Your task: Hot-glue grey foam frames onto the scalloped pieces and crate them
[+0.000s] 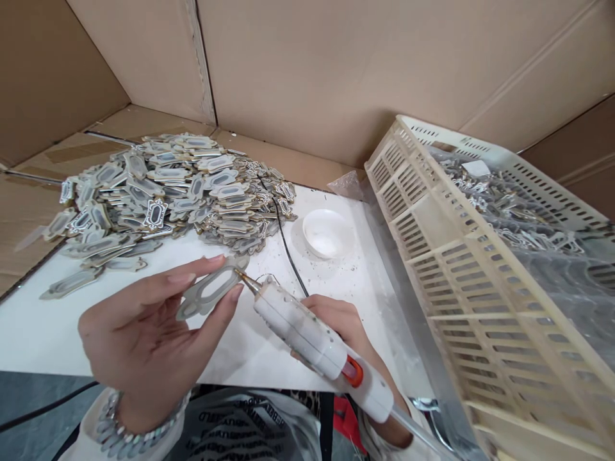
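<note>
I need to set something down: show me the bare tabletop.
Use the white tabletop left of the left hand, in front of the frame pile. A speckled patch lies between white bowl and right hand. Crowded: frame pile, crate.

White bowl (327,234) on wht tabletop (368,278) – cream slotted plastic crate (429,221) to R, clear plastic scrap (346,186) nr crate, cardboard panels (307,70) behind.

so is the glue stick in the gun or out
Partly in: the pale glue stick juts from the rear end of the white gun.
</note>
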Demonstrator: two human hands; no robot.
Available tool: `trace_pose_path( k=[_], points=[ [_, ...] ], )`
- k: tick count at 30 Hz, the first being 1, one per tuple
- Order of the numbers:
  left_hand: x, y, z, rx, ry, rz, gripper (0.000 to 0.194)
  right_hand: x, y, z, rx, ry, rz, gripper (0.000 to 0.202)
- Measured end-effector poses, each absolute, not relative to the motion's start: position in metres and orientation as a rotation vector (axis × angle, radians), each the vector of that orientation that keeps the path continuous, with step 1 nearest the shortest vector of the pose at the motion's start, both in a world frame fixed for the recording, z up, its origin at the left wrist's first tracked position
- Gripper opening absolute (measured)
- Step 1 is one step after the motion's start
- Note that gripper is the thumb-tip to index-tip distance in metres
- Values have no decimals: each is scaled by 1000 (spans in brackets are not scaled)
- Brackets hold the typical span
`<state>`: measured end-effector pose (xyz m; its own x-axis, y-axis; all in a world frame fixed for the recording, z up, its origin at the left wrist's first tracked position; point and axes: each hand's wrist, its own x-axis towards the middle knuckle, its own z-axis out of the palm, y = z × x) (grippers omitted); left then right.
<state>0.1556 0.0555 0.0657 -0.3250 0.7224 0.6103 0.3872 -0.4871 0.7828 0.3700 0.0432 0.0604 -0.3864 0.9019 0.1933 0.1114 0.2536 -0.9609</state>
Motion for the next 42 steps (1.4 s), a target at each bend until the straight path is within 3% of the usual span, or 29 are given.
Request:
trace_pose_path(
  k=[7, 16, 22, 32, 42],
  points=[
    [160, 58, 76, 1612, 1468, 1892, 26, 369, 43, 62, -950, -1694, 1232, 15],
    [143, 55, 63, 2184, 1484, 1797, 40, 370, 44, 59, -932, -1703, 1220, 16],
    [146, 60, 71, 2172, 1546, 1840, 20, 370, 43, 58, -953, -1721, 1182, 19],
    [146, 58, 72, 2115, 1634, 1792, 13, 372, 46, 53, -945, -1800, 1060, 21],
    [142, 51, 64, 1962, 1527, 1824, 31, 372, 52, 50, -1076, -1705, 888, 19]
  ],
)
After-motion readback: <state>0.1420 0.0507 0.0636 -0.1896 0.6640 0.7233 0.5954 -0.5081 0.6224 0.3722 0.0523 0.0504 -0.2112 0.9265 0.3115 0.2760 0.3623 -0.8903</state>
